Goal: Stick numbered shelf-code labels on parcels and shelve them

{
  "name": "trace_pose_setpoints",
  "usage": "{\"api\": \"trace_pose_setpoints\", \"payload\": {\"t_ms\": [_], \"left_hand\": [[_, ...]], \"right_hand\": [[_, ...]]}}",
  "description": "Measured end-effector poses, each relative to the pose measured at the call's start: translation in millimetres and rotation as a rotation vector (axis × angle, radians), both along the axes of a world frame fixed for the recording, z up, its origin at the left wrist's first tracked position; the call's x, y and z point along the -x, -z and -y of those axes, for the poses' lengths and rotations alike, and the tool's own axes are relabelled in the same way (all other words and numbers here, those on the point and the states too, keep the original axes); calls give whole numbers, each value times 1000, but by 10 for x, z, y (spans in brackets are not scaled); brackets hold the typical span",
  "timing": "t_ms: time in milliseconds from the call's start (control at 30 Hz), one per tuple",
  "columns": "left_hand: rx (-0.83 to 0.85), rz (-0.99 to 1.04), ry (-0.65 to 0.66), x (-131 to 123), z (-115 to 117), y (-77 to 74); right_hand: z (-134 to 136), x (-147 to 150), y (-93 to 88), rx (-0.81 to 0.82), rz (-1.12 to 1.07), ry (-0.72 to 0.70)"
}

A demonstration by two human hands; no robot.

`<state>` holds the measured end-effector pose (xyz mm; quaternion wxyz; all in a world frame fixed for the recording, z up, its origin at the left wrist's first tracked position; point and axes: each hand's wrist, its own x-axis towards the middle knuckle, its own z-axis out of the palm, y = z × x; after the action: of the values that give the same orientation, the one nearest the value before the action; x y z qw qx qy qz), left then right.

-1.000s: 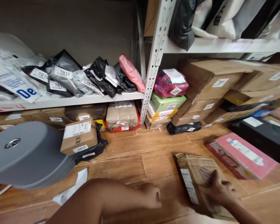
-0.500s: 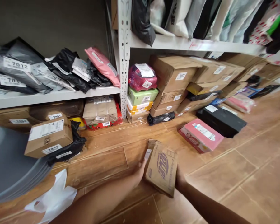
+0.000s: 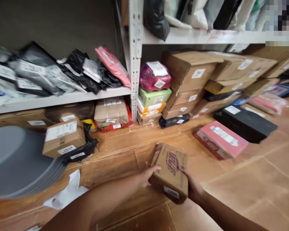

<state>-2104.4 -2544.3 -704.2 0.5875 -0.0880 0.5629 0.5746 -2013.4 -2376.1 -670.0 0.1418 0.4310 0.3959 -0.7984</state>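
Gripping a boxy carton (image 3: 168, 176) (brown cardboard); purple-printed.

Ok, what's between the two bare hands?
A rectangular brown cardboard box with purple print; in the head view, the left hand holds one side, the right hand the opposite side.

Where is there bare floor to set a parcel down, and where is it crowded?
Bare floor shows between the held carton and the pink box, and more broadly on that box's near side. Crowded: beneath the right shelf, among stacked cartons, and at left, around the gray rounded object and labelled carton.
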Motion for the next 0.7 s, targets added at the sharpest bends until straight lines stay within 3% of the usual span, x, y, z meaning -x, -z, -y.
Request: {"api": "trace_pose_setpoints", "payload": {"t_ms": [100, 200, 367, 500, 600, 700], "left_hand": [[65, -33, -138, 90, 180, -186], [51, -114, -257, 159, 457, -429], [-127, -255, -462, 343, 1016, -921], [-203, -410, -697, 706, 1331, -1241], [-242, -432, -857, 1051, 1435, -1345], [-213, -329, -1050, 1300, 1484, -1315]], "right_hand": [[71, 94, 5, 28, -11, -31], [219, 266, -105, 54, -41, -79], [570, 750, -528, 69, -197, -174], [846, 1488, -897, -66, -405, -226], [1063, 2133, -1053, -137, -587, -307], [1249, 2524, -970, -255, -786, -383]]}}
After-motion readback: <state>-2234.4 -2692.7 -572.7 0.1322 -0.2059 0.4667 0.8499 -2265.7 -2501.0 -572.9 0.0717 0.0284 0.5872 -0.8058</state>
